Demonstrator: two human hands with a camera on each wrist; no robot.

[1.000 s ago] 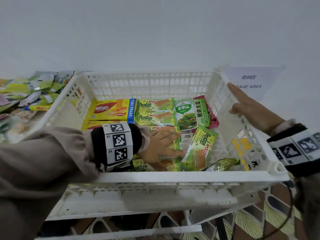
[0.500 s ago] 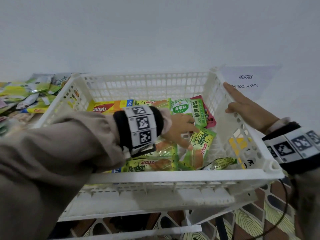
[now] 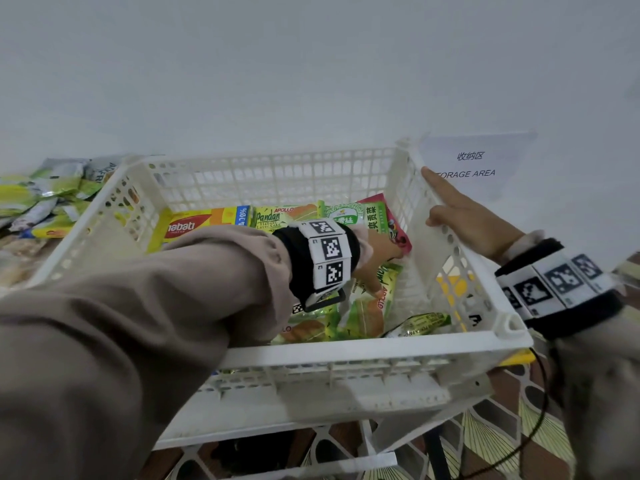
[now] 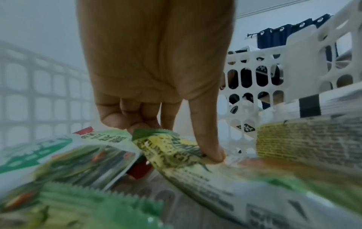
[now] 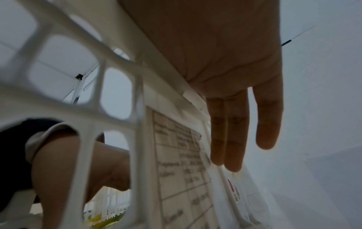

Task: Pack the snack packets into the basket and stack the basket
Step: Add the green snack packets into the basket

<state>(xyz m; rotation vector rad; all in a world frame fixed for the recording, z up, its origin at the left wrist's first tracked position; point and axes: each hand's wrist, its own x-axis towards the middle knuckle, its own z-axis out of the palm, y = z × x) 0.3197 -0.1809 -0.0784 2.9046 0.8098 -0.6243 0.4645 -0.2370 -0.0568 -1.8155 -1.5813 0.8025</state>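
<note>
A white slatted basket [image 3: 346,348] holds several snack packets. My left hand [image 3: 382,258] reaches into its right half and pinches the top edge of a green Pandan packet [image 3: 370,306]. In the left wrist view the thumb [image 4: 213,153] presses the front of the Pandan packet [image 4: 176,151] and curled fingers sit behind its edge. My right hand [image 3: 467,220] rests on the basket's right rim; its fingers [image 5: 229,139] lie straight along the outside of the wall. A yellow Nabati packet [image 3: 194,225], a green seaweed packet [image 3: 349,216] and a red packet [image 3: 398,233] lie at the back.
A heap of loose packets [image 3: 45,202] lies on the white table left of the basket. A "STORAGE AREA" sign [image 3: 474,164] is on the table behind the right hand. Another white basket [image 3: 311,403] sits under the filled one. A small green packet [image 3: 419,323] lies in the front right corner.
My left hand has moved from the basket's front middle to the right and back, and now pinches the Pandan packet's top edge. The right hand stays on the right rim.
</note>
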